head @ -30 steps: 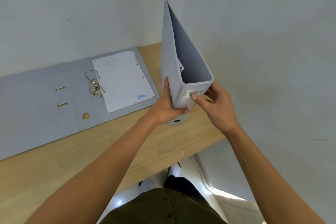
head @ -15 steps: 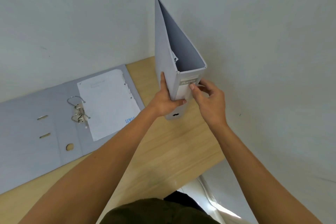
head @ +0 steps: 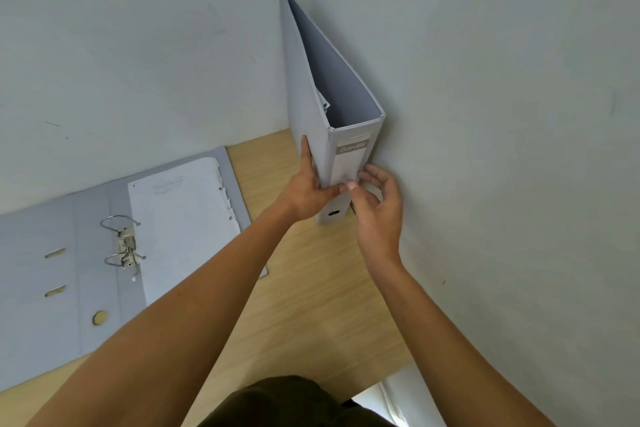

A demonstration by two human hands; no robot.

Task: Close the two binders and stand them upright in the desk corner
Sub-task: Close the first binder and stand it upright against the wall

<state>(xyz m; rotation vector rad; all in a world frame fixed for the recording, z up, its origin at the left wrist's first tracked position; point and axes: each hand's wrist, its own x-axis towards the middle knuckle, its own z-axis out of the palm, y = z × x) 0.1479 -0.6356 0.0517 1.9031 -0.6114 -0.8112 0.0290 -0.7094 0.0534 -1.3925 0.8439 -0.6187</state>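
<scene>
Head view first, and the only one: the closed binder (head: 311, 107) stands upright on the desk (head: 311, 305), tucked into the corner, its right cover against the side wall (head: 502, 149) and its labelled spine facing you. Your left hand (head: 304, 191) wraps the binder's left cover low down, thumb across the spine, so it is holding the binder. Your right hand (head: 379, 201) sits at the right edge of the spine, fingers curled with the fingertips (head: 351, 185) touching the label; whether it grips or only steadies, you cannot tell from here. The covers spread apart at the top, with a sheet corner showing inside.

Left of the standing binder, the open binder (head: 62, 270) lies flat on the desk, well apart from your hands. Its paper stack (head: 183, 232) rests on the half nearer the standing binder, and the ring mechanism (head: 124, 246) stands open beside it.

By my reading, you are finishing the first placement, so the task is about half done. Next you need to let go gently and check that the binder stays up unaided. Then reach left, snap the rings shut, fold the cover over the paper, and stand that binder just beside the first. Watch for ragged sheet edges catching as the cover folds.
</scene>
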